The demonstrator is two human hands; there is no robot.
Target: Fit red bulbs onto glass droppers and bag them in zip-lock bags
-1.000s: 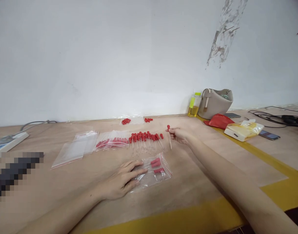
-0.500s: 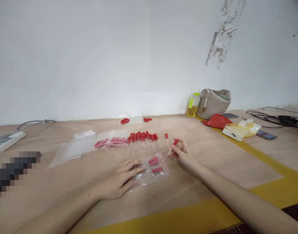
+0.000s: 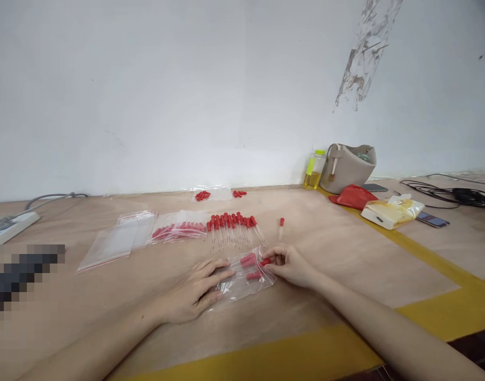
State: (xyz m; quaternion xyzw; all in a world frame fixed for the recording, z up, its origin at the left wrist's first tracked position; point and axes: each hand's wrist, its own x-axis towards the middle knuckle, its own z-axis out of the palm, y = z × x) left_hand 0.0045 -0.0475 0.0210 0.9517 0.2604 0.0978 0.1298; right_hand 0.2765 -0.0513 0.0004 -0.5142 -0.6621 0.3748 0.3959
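Note:
My left hand lies with fingers spread on a clear zip bag, pressing its left end to the table. Inside the bag are red-bulbed glass droppers. At the bag's mouth on the right, my right hand pinches the red bulb of another dropper, whose glass tube reaches into the bag. Beyond the bag lies a row of loose droppers, and one single dropper rests to the right of them.
Filled dropper bags and flat zip bags lie to the left. Loose red bulbs are near the wall. At right stand a bottle and a grey bag, with a phone and cables. A power strip is far left.
My right hand has moved down and left, bringing its dropper from outside the bag into the bag's mouth. The single loose dropper has shifted slightly right. My left hand stays on the bag.

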